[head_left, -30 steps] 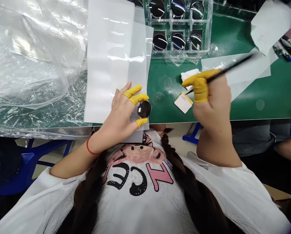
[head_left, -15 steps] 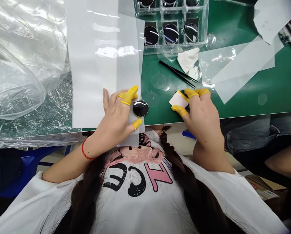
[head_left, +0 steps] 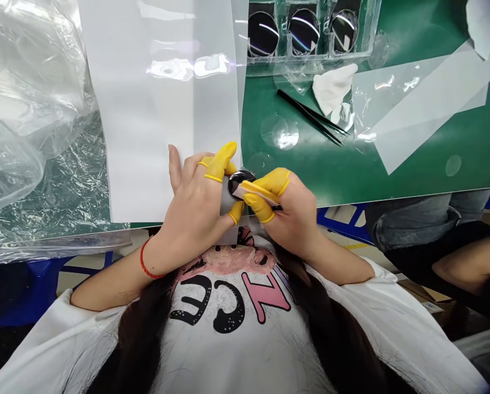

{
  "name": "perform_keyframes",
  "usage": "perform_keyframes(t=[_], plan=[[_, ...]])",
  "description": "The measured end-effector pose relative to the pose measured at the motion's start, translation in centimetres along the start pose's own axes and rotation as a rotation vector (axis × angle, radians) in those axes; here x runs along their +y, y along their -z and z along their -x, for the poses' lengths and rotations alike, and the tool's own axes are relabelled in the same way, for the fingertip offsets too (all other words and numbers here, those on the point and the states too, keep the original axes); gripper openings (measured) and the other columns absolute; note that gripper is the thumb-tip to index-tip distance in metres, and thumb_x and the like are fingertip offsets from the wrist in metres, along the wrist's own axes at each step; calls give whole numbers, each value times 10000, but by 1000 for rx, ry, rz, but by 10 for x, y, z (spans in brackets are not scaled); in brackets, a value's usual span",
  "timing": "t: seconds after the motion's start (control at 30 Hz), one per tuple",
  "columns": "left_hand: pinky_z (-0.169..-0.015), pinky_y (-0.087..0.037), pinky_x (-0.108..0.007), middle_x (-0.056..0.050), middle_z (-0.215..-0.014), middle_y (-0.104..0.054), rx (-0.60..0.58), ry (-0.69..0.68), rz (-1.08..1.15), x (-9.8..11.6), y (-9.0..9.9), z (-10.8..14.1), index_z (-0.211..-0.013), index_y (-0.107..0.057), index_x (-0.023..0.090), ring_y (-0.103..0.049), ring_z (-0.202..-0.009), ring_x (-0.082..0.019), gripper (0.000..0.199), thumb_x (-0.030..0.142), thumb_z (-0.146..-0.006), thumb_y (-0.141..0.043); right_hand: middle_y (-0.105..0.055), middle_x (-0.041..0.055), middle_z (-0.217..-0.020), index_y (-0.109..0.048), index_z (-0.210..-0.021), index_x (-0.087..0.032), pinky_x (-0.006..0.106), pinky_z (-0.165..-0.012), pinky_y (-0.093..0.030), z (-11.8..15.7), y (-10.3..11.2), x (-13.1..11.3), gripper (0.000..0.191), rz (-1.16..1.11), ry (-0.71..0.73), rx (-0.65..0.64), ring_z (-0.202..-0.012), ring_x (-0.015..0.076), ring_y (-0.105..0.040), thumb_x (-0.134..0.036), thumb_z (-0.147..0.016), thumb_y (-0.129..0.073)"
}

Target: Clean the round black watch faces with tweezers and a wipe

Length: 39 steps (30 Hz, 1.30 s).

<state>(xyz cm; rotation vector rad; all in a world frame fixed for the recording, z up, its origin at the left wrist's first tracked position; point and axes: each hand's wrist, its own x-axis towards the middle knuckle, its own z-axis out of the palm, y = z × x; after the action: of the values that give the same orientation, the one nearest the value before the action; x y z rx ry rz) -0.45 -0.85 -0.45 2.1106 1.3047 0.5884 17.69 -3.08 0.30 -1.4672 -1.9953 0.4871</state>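
Observation:
Yellow finger covers are on several fingertips of both hands. My left hand [head_left: 202, 191] grips a round, glossy black disc [head_left: 237, 178] by its edge, between thumb and fingers, over the right side of the white sheets [head_left: 158, 126]. Pinched in my right hand [head_left: 288, 205] is a small yellow and white pad [head_left: 255, 190], its white edge against the face of the disc. Black tweezers [head_left: 310, 116] lie on the green table beyond my right hand, beside a crumpled white cloth [head_left: 333, 87].
A clear tray [head_left: 284, 64] holding black discs stands at the back. Translucent sheets [head_left: 425, 98] lie to the right, with thin round films [head_left: 273, 130] near the middle. Crinkled clear plastic [head_left: 31, 109] covers the left. Another person's leg [head_left: 470, 251] shows at the lower right.
My right hand has picked up the pad from the table and moved left, bringing it onto the disc. My left hand stays around the disc. The view has shifted slightly.

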Motion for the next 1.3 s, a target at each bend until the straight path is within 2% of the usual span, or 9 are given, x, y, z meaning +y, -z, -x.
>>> perform_keyframes(t=[0.23,0.37,0.57,0.73,0.83,0.97,1.03,1.17,1.3], plan=[[-1245,-58,-749,-79,-1185,-627,15,-23,-35,-2,0,2,-1449,-408,267,-527,-1271,-344,641,313,-851,-635,-669,53,-817,-609,-890,-235,340,-670,-505,-4,-8,33,296,240,-107,137,-761,206,-624,-483,-1003,-493],[-1242,-63,-751,-87,-1184,-624,0,-27,-42,-1,1,2,-1452,-401,242,-524,-1275,-343,628,302,-864,-615,-671,41,-855,-610,-925,-237,339,-693,-509,-10,6,31,222,123,-156,138,-774,198,-629,-426,-1003,-523],[-1266,-49,-717,-85,-1222,-609,3,-50,-40,-3,1,2,-1460,-370,271,-514,-1298,-338,656,311,-860,-632,-629,12,-741,-611,-842,-240,328,-642,-462,-15,5,11,245,60,85,-66,-688,175,-566,-407,-1002,-533],[-1264,-61,-712,-128,-1202,-614,-18,-62,-69,-1,1,2,-1435,-396,180,-518,-1284,-349,600,277,-883,-609,-635,70,-853,-624,-912,-234,397,-768,-494,-22,0,39,349,162,-75,-90,-828,233,-594,-509,-1019,-438],[-1254,-63,-728,-104,-1188,-625,-7,-53,-57,-1,1,2,-1435,-387,203,-518,-1284,-345,610,283,-875,-615,-649,73,-910,-635,-960,-241,426,-816,-500,-25,6,51,346,132,-107,-60,-876,248,-610,-545,-1002,-475],[-1236,-61,-750,-64,-1200,-639,-28,-73,-10,-1,3,-1,-1489,-291,238,-514,-1288,-315,682,274,-891,-616,-641,17,-863,-630,-956,-242,371,-745,-490,-28,21,40,259,-74,-42,-29,-787,187,-597,-486,-995,-550],[-1215,-70,-775,-67,-1211,-639,-13,-109,13,-2,4,-2,-1514,-230,232,-517,-1277,-316,731,307,-906,-629,-612,-8,-800,-630,-922,-241,355,-732,-459,-32,26,30,243,-129,64,-98,-749,165,-569,-461,-998,-561],[-1215,-95,-769,-76,-1254,-629,-14,-118,18,-4,3,-6,-1516,-204,226,-536,-1247,-303,736,327,-923,-628,-575,6,-758,-599,-815,-217,362,-709,-386,-45,22,22,373,56,279,-356,-756,175,-527,-471,-1040,-444],[-1248,-105,-705,-91,-1376,-577,-24,-124,2,-8,1,-8,-1507,-229,231,-540,-1266,-290,702,311,-918,-603,-588,35,-763,-564,-789,-206,376,-669,-349,-62,12,23,355,302,331,-368,-808,215,-537,-399,-1043,-409]])
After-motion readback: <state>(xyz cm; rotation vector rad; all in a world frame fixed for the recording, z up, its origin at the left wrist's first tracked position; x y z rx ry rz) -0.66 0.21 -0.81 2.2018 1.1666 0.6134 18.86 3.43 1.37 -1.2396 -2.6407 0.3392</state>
